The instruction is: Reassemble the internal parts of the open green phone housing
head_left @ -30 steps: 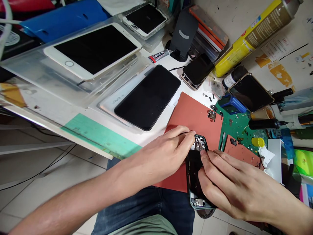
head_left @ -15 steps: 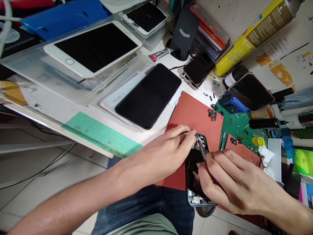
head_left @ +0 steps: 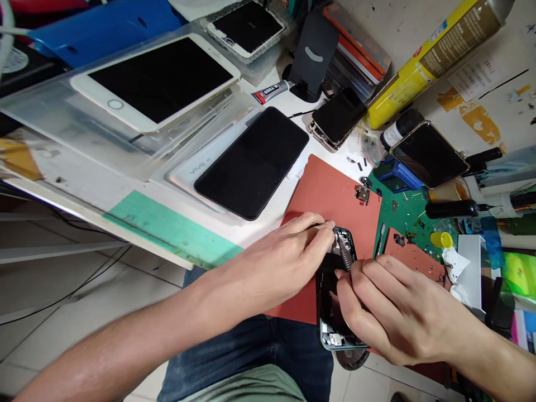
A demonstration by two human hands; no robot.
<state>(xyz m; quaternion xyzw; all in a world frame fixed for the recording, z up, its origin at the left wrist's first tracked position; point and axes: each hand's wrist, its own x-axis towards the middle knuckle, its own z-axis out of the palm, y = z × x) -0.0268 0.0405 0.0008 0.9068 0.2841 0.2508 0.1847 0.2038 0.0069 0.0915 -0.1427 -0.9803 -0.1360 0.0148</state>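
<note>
An opened phone body [head_left: 334,338], its inner parts bare, lies lengthwise in front of me, partly over the near edge of a red mat [head_left: 326,190]. My left hand [head_left: 297,245] is closed in a pinch at the phone's upper left corner; a thin dark edge shows by the fingers, but what they grip is hidden. My right hand [head_left: 393,312] is wrapped around grey ribbed tweezers [head_left: 345,258] and covers much of the phone's right side. The tweezers' tip points into the upper end of the phone, close to my left fingertips.
Left of the mat lies a dark phone [head_left: 253,162], with a white phone [head_left: 159,81] on a plastic case behind it. Small parts [head_left: 362,194] dot the mat. A yellow spray can [head_left: 419,72] and a leaning phone [head_left: 429,155] stand at the right back.
Both hands and the tweezers keep nearly the same pose at the phone. The view has shifted very slightly.
</note>
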